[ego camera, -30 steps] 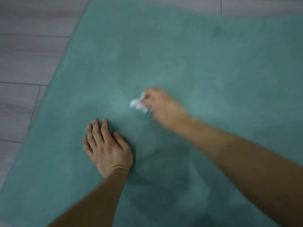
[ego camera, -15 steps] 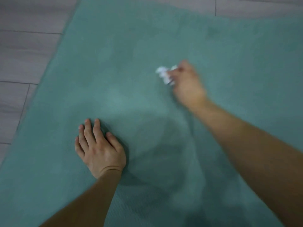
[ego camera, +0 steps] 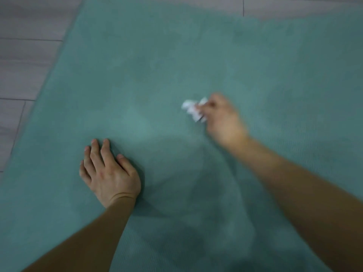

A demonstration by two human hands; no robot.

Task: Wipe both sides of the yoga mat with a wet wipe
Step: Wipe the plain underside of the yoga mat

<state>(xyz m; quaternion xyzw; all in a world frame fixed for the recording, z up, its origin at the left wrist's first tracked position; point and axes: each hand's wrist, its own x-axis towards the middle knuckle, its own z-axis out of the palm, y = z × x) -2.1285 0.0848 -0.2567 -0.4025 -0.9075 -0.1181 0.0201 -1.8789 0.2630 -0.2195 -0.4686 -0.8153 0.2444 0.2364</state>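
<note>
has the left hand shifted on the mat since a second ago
No. The left hand stays pressed flat on the yoga mat, equally far from its left edge throughout; only the camera drifted. The right hand moves the wet wipe.

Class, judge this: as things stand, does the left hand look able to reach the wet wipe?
Probably yes. The left hand lies flat on the yoga mat, bare mat between it and the wet wipe, though the right hand grips that.

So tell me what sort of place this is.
Probably a room in a home: a green yoga mat lies on grey wood-look plank flooring, and a person kneeling over it wipes it by hand. Nothing else shows.
</note>
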